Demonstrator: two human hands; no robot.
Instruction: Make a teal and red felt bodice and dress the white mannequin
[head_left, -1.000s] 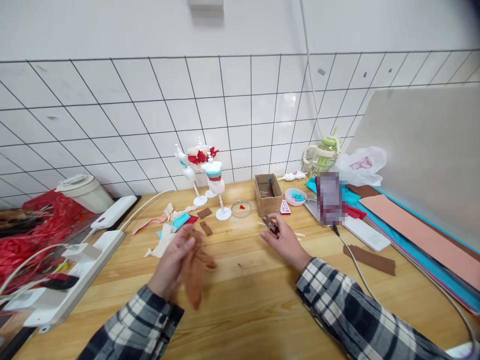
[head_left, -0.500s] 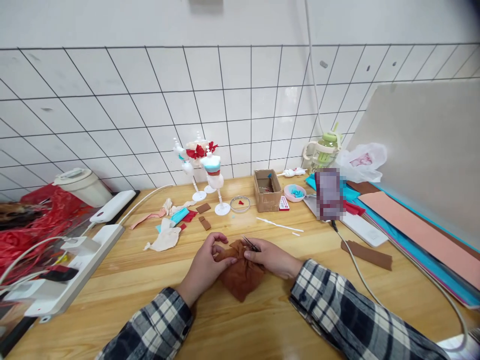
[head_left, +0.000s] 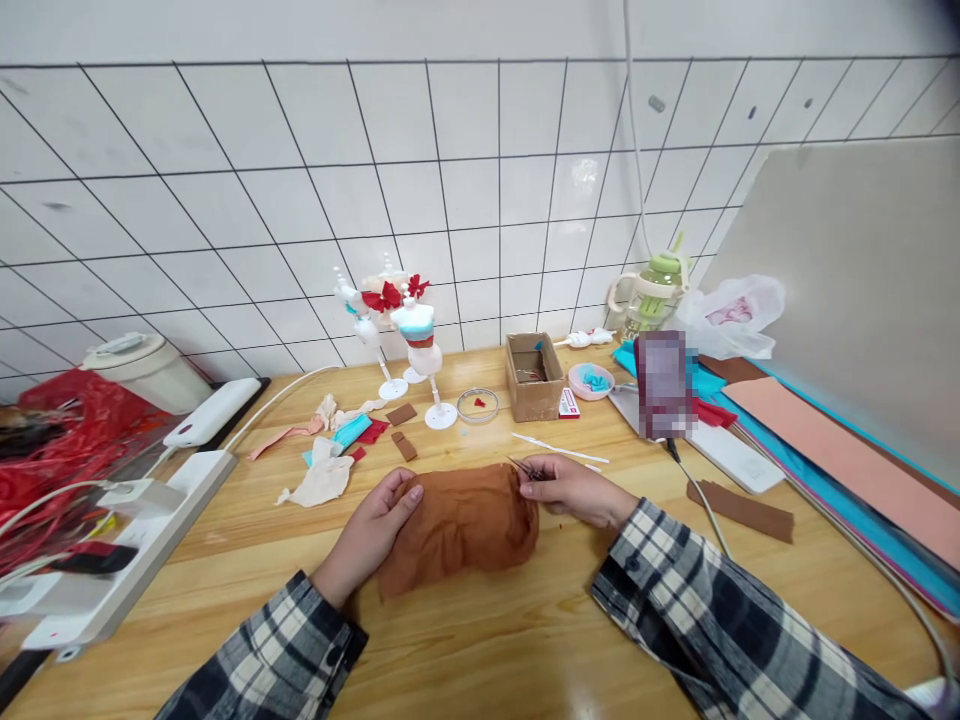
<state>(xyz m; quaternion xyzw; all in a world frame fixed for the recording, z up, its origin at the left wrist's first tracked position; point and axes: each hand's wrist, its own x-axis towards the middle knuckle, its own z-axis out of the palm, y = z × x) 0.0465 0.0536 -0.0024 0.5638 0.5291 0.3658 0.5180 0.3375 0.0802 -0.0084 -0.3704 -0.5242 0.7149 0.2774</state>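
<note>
A brown cloth is stretched out between my two hands, just above the wooden table. My left hand pinches its left edge, thumb on top. At the upper right corner, my right hand has its fingers closed on the cloth. The same hand also holds small dark metal scissors, their thin pointed tip showing past the fingers and their handles mostly hidden. On its right side the cloth is folded and bunched.
Beyond the cloth stand small white dress forms with coloured fabric. Fabric scraps, a clear ring-shaped dish, a cardboard box and a pink bowl lie around. A power strip is left; a cabled phone stands right.
The brown cloth, bunched up before, is now spread wide. My left hand has moved left and my right hand slightly right, drawing apart. The camera view has shifted a little.
</note>
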